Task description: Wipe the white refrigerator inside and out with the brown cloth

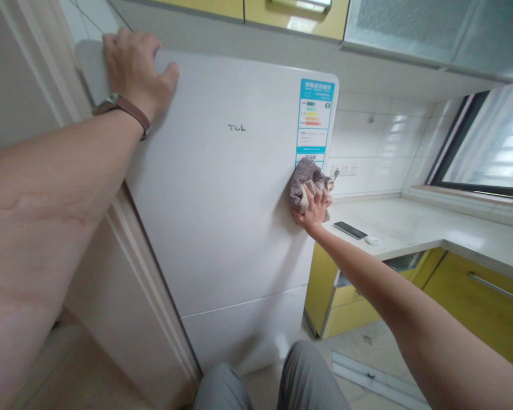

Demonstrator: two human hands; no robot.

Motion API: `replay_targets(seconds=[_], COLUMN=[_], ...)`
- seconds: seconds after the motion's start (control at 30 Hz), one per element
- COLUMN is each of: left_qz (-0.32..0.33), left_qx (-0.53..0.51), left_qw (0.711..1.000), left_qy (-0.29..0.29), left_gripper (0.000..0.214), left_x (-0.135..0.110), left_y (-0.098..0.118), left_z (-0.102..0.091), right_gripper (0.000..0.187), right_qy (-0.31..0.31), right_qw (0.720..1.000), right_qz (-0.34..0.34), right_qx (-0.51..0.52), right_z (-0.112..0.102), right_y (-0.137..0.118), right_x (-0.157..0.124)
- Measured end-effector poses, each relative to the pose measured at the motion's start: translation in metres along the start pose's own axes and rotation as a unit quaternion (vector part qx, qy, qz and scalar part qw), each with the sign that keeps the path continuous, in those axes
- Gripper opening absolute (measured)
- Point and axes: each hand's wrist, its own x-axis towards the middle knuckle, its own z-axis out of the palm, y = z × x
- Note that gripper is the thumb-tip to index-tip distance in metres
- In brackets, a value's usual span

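Note:
A white refrigerator (222,193) with a TCL logo stands in front of me. My left hand (134,71), with a brown-strapped watch (130,108) on the wrist, rests on its top left corner, thumb and fingers apart. Against the right side of the upper door, my right hand (314,208) presses a bunched grey-brown cloth (303,176), fingers bent into it. The cloth covers the lower end of a blue and white energy label (314,119). Below, a seam divides the upper door from a lower one.
On the white counter (427,222) at right lie a phone (349,230) and a small white object (372,241). Yellow cabinets (474,302) stand beneath; more hang above the refrigerator. A door frame (149,285) runs close along the left. A long white panel (371,376) lies on the floor.

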Motion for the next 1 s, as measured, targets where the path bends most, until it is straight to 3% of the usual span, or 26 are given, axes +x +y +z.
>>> replay_targets(seconds=[0.5,0.8,1.0], left_qz=[0.000,-0.019,0.033], left_qx=[0.037,0.073,0.106], left_qw=[0.999,0.996,0.994], left_qy=[-0.009,-0.045,0.009], left_gripper=[0.056,0.065,0.071], left_x=[-0.001,-0.002,0.012], left_y=[0.001,0.004,-0.025], left_z=[-0.002,-0.007,0.015], right_gripper=[0.076,0.068,0.062], right_qy=[-0.077,-0.138,-0.186], right_qw=[0.997,0.989,0.977], right_qz=[-0.008,0.019,0.057], right_qx=[0.002,0.049,0.092], right_z=[0.027,0.038,0.043], right_y=[0.020,0.025,0.021], right_x=[-0.107,-0.193,-0.263])
